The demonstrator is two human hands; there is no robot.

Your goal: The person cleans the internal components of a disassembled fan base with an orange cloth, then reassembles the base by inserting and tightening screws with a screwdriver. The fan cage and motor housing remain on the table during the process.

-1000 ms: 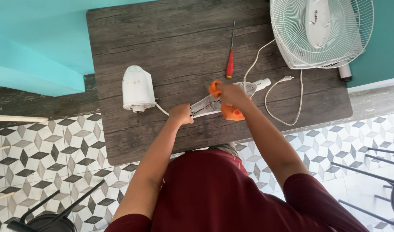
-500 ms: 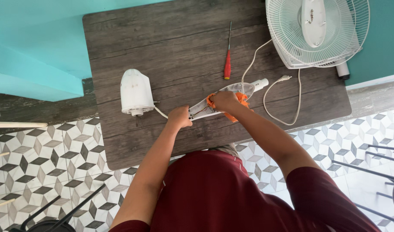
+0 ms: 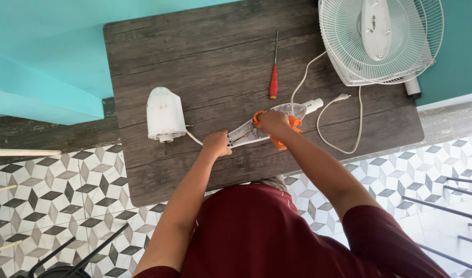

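On the dark wooden table (image 3: 210, 46), my left hand (image 3: 216, 143) grips the near end of a long white plastic housing (image 3: 246, 133) that lies slantwise and shows wires inside. My right hand (image 3: 272, 122) is closed around an orange-handled tool (image 3: 295, 123) pressed against the housing's middle. A thin white wire runs from the housing's near end to a white motor casing (image 3: 165, 114) lying to the left. The housing's far end carries a round white knob (image 3: 314, 105).
A red-handled screwdriver (image 3: 273, 77) lies beyond my hands. A white power cord with plug (image 3: 342, 97) loops to the right. A white fan grille with base (image 3: 380, 38) rests on the table's far right corner. Patterned floor tiles surround the table; a teal wall stands left.
The orange tool in my right hand has shifted slightly along the housing, with more orange showing a second ago. My left hand has stayed on the housing's near end.
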